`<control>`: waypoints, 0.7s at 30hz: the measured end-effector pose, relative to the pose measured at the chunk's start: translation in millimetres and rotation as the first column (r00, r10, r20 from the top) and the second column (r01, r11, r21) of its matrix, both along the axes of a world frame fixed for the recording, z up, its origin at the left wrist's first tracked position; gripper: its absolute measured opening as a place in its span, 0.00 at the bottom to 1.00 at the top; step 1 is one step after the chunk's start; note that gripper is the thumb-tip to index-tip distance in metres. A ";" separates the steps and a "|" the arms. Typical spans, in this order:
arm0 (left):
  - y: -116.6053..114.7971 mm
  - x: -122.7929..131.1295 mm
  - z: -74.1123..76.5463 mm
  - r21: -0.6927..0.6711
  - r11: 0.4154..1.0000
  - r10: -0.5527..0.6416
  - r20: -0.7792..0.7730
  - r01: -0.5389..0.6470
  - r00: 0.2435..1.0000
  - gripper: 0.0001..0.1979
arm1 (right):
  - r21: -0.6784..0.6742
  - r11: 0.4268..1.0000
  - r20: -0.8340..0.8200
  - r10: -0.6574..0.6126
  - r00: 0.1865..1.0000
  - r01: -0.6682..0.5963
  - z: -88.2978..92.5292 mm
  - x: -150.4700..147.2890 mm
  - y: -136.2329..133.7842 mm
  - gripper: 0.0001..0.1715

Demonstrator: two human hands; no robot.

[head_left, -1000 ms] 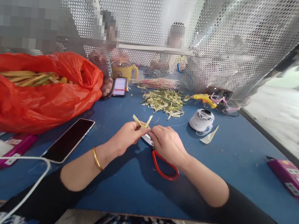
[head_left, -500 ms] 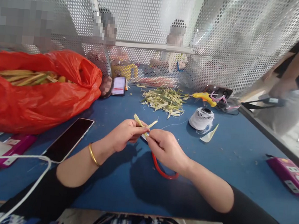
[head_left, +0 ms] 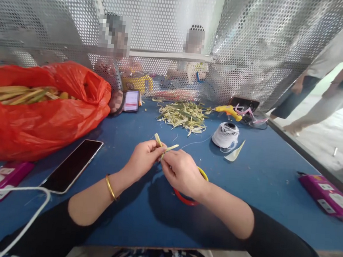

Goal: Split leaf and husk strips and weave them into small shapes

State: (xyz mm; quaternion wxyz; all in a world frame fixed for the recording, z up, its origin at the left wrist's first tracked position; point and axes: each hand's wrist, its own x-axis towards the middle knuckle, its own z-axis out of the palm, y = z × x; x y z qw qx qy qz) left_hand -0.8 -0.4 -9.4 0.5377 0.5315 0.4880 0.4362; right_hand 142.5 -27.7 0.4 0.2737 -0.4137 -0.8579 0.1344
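My left hand [head_left: 145, 158] is closed, pinching pale yellow-green plant strips [head_left: 171, 147] between thumb and fingers. My right hand [head_left: 182, 172] meets it at the fingertips, closed on the same strips where they cross. Two strip ends stick up above the fingers; the crossing itself is mostly covered. Beneath my right hand shows a red and yellow loop [head_left: 185, 200], like scissor handles; whether the hand holds it I cannot tell. A thin white thread runs from near my fingers to a spool of white thread [head_left: 225, 135]. One loose pale leaf piece [head_left: 234, 151] lies beside the spool.
A heap of cut strips [head_left: 184, 115] lies behind my hands. At left are a red plastic bag [head_left: 79, 114] of long leaves and a phone [head_left: 72, 166]. A yellow glue gun [head_left: 228, 110] and purple power strips [head_left: 328, 194] lie around. People stand beyond the perforated screen.
The view has shifted slightly. My hands still pinch the strips, with the fingers a little rearranged. The loop's yellow part now shows beside my right hand. People at the right have moved.
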 end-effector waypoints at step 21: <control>-1.2 -5.7 8.8 -0.102 0.978 -0.180 0.036 0.183 0.983 0.16 | -0.581 0.810 -0.577 -0.340 0.743 -0.080 -4.3 13.9 31.1 0.11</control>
